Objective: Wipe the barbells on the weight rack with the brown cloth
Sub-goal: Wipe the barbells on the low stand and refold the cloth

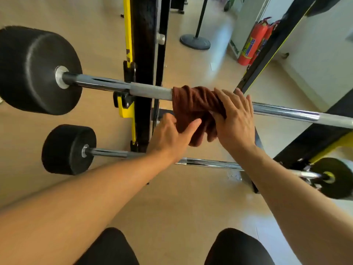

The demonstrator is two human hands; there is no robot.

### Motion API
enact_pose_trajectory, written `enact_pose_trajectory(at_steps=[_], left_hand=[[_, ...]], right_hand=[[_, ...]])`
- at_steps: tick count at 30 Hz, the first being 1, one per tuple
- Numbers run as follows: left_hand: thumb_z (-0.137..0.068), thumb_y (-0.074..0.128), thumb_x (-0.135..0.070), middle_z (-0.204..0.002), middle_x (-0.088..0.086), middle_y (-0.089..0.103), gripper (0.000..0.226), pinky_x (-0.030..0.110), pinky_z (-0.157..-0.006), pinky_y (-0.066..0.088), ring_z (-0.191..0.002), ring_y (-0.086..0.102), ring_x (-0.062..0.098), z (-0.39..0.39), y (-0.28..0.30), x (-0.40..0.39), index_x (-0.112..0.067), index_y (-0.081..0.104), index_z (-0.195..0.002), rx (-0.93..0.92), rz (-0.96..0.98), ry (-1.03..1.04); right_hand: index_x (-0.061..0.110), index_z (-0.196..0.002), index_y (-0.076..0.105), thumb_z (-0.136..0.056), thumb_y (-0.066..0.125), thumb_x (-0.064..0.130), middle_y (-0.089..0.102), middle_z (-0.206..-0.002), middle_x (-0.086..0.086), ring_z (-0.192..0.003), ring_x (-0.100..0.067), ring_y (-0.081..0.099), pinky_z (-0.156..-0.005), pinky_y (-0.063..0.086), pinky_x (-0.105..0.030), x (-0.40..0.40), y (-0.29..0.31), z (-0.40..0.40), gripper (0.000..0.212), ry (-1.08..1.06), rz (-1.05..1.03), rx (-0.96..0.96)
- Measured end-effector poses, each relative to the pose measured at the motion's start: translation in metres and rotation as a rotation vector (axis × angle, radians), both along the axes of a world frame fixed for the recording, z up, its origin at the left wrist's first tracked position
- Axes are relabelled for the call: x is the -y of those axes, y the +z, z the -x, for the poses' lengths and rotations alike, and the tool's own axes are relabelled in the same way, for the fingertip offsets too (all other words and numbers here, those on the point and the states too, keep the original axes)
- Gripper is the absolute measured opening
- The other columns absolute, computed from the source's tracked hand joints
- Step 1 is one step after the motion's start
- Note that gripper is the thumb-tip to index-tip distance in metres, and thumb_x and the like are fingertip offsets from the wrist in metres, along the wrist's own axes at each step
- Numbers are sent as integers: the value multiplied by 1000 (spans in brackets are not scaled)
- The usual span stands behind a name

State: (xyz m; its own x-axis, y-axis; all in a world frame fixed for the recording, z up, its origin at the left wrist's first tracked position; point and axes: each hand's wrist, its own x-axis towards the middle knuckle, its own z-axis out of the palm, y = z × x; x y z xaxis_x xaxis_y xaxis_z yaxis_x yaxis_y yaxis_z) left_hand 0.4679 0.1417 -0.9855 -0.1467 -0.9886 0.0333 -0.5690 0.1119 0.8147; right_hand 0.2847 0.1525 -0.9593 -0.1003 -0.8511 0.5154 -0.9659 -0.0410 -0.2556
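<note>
The brown cloth is draped over the upper barbell, a chrome bar lying across the black and yellow weight rack. My left hand holds the cloth's hanging lower part from below, thumb against it. My right hand lies over the cloth's right end and the bar, fingers stretched out and the thumb tucked into the folds. A lower barbell rests beneath, partly hidden by my forearms.
Black weight plates sit on the bar ends: a large one upper left, a smaller one lower left, another at the right. Red fire extinguishers and a round stand base stand on the floor behind.
</note>
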Motion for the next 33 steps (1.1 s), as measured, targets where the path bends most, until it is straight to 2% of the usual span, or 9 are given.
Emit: enact_pose_trajectory(at_steps=[2,6,12,15,19,22,26,30,33], left_hand=[[-66,47,-93,-120,-2,62,96,37,-90,52,-108,61,18,15,-3,8,-21,50,-130,-188,-56,12],[-89,61,-62,-92,-27,57,40,6,-66,43,-80,52,-10,40,17,16,-34,48,-113,-532,-164,-55],[-101,47,-52,-81,-4,65,46,31,-65,43,-80,63,17,61,-8,7,-12,67,-92,-353,-71,-22],[-99,48,-55,-87,10,70,51,35,-69,45,-86,67,29,72,-30,-12,-11,61,-76,-322,-86,-24],[-100,51,-50,-105,12,71,45,28,-77,39,-101,63,31,87,-65,-33,-9,69,-94,-363,-206,24],[-100,50,-49,-101,3,69,41,30,-80,39,-98,62,24,90,-97,-44,-12,68,-93,-377,-325,11],[-101,48,-49,-91,-2,64,40,32,-87,44,-93,60,20,88,-130,-46,-14,66,-100,-261,-379,-3],[-101,54,-41,-81,-9,63,26,16,-65,41,-78,59,4,90,-129,-40,-20,67,-93,-216,-146,-102],[-100,58,-35,-89,-13,66,14,5,-71,44,-83,59,-1,99,-104,-26,-25,68,-99,-311,-5,-217]], right_hand=[[27,-148,49,-101,54,35,57,-141,0,-142,-26,37,-122,22,-50,0,2,6,47,17,-7,8],[27,-147,52,-96,59,27,57,-142,2,-141,-25,39,-120,25,-50,0,4,6,51,37,7,75],[18,-154,42,-84,56,3,36,-162,-4,-154,-28,18,-125,19,-50,-25,-18,7,73,85,76,160],[22,-153,39,-86,65,12,38,-156,-5,-145,-23,36,-115,38,-48,-46,-45,15,73,-30,172,360],[41,-133,53,-93,67,26,65,-123,3,-113,-14,65,-96,56,-45,-66,-79,22,45,-52,-202,767],[34,-126,63,-99,59,17,57,-106,22,-98,1,59,-100,52,-35,-69,-99,33,33,-47,-460,664],[43,-142,52,-103,54,14,52,-104,27,-101,6,54,-64,36,3,-68,-111,39,48,-3,-654,598],[32,-145,54,-105,50,15,56,-130,8,-123,-9,45,-101,28,-13,-67,-120,45,43,-9,-447,404],[29,-143,55,-105,49,16,52,-115,7,-105,-8,52,-90,44,-14,-71,-115,54,41,25,-114,382]])
